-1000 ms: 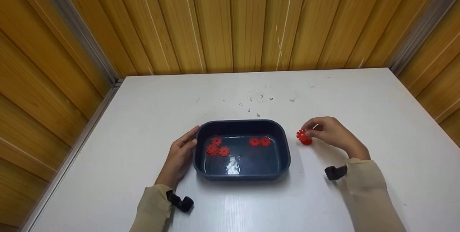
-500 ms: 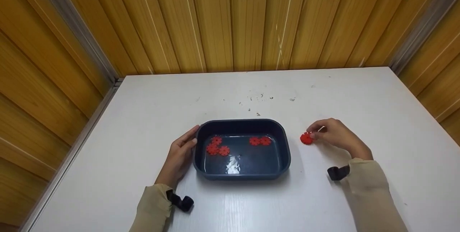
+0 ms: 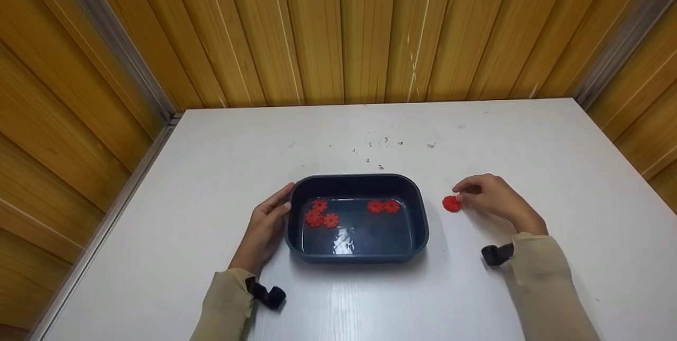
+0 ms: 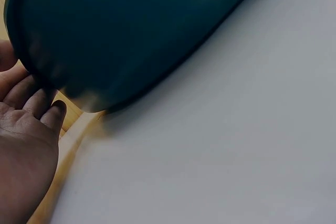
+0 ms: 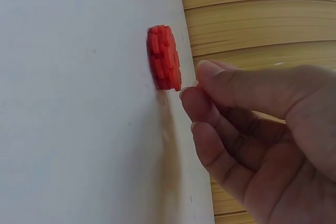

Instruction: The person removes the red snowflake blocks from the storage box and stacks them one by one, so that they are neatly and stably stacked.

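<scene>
My left hand lies along the left end of a dark blue rectangular basin, thumb and fingers touching its outer wall near the rim. In the left wrist view the fingers reach partly behind the basin wall. To the right of the basin, red notched plastic discs lie stacked on the table. My right hand is right beside them, thumb and index fingertip close together. A small gap separates those fingertips from the discs in the right wrist view, and no disc is between them.
Inside the basin, several red notched discs lie at the left and two more red discs at the back right. The white table has dark specks behind the basin. Wood-patterned walls stand at the back and sides.
A second ago my right hand held a red disc upright over another one. That disc now lies flat on the stack, and the hand has let go and shifted slightly right. The left hand stays put.
</scene>
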Available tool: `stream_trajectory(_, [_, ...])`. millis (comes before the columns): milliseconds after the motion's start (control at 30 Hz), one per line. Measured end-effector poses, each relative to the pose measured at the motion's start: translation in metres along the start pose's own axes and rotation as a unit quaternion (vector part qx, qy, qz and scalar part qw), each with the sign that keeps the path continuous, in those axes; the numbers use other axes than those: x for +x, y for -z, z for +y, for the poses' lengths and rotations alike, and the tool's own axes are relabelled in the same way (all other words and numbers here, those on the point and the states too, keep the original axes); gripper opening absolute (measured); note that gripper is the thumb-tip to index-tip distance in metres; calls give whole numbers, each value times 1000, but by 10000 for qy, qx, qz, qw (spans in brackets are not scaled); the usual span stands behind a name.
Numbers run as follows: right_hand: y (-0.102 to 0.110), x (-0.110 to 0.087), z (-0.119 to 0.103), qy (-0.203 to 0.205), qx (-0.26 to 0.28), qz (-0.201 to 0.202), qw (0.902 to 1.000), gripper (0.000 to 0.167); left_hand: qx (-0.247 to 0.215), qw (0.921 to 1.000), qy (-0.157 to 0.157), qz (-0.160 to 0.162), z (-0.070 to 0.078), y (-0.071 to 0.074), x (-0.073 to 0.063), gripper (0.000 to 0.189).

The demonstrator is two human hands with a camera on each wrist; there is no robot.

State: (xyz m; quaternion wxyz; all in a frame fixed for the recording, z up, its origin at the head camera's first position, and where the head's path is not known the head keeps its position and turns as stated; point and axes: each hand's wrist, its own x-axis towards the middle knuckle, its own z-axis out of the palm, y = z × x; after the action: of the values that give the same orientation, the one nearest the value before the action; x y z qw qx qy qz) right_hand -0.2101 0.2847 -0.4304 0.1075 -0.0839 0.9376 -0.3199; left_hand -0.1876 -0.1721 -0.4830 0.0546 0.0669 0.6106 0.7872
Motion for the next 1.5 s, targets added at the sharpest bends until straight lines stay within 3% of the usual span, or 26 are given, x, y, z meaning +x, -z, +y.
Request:
stream_trajectory(167, [2, 1, -5, 15, 23, 30, 10000, 27, -55, 10000, 16, 22, 0, 0, 1, 52])
stream_trajectory(367, [5, 3, -15, 308, -32, 133, 9994, 27, -14, 9999, 93, 75, 1, 0, 0, 52])
stream_trajectory(767, [8, 8, -55, 908, -49, 236, 9956, 23, 78, 9997, 180, 142, 0, -1, 0, 52])
stream_trajectory(1167, [6, 21, -93, 1268, 8, -159, 9918, 20, 20, 9998, 127, 120, 1, -1, 0, 52])
stream_trajectory(1500, [-1, 33, -128, 1429, -360, -1019, 9838, 27, -30, 9998, 139, 157, 0, -1, 1, 52])
